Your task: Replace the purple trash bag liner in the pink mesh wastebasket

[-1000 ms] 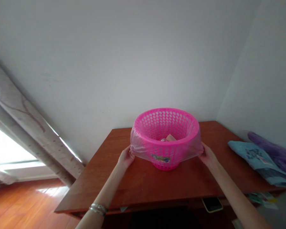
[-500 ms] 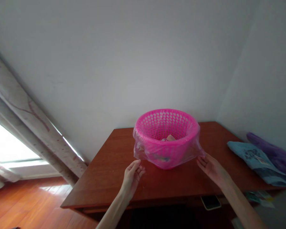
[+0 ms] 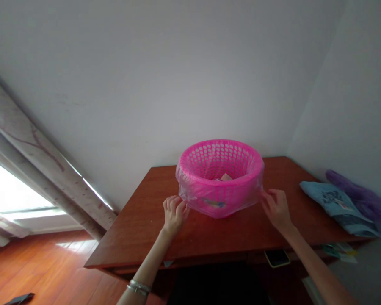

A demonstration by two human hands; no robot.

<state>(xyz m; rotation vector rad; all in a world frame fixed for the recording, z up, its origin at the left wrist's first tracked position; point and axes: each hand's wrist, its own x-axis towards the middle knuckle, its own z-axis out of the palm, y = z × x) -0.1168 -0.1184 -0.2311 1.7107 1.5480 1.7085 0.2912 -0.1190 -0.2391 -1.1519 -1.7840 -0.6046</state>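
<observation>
A pink perforated plastic basket point(image 3: 224, 147) stands upright on the brown wooden table, a few small items lying at its bottom. Over its rim and down its outside hangs a thin clear plastic bag point(image 3: 193, 192). My left hand point(image 3: 175, 214) pinches the bag's lower edge at the basket's front left; its fingers are curled closed. On the right side, my right hand point(image 3: 277, 208) has thumb and fingers pinched on the bag's edge. The items inside the basket are partly hidden by its front rim.
The wooden table point(image 3: 139, 228) stands against the wall. At its right lie a light blue package point(image 3: 333, 201) and a purple plastic bag point(image 3: 362, 195). A phone point(image 3: 277, 257) sits below the front edge. A patterned curtain point(image 3: 47, 156) hangs at the left.
My left hand, loosely open below the bag before, has come up and closed on its edge. My right hand has risen slightly, still at the bag. The view has shifted a little.
</observation>
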